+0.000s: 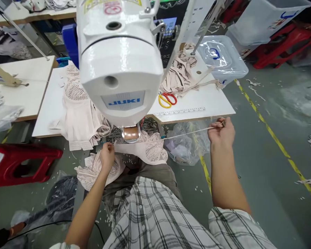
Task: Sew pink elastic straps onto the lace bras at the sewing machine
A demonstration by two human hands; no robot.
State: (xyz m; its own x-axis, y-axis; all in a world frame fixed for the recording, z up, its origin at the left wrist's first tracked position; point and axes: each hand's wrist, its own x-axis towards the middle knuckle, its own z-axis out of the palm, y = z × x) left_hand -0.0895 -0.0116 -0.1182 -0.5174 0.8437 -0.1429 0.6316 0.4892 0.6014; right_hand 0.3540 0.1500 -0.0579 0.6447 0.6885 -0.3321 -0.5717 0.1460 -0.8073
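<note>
A pale pink lace bra point(155, 148) lies across my lap, just in front of the sewing machine's needle area. My left hand point(107, 155) is closed, its fingers pinching the end of the bra's smooth band. Out to the right, past the table's edge, my right hand point(221, 131) is closed on a thin light elastic strip point(189, 132). That strip runs taut from my right fingers back toward the bra under the machine head. Below my left hand hangs another lace cup point(114, 171); whether it joins the same bra I cannot tell. The machine head point(121, 76) hides the needle.
Left on the white table point(217, 107) lies a pile of pink bra pieces point(79, 117). Scissors point(167, 100) and a heap of straps point(180, 74) are on the right. A lidded plastic box point(223, 58) stands beyond; a red stool point(23, 166) is at left.
</note>
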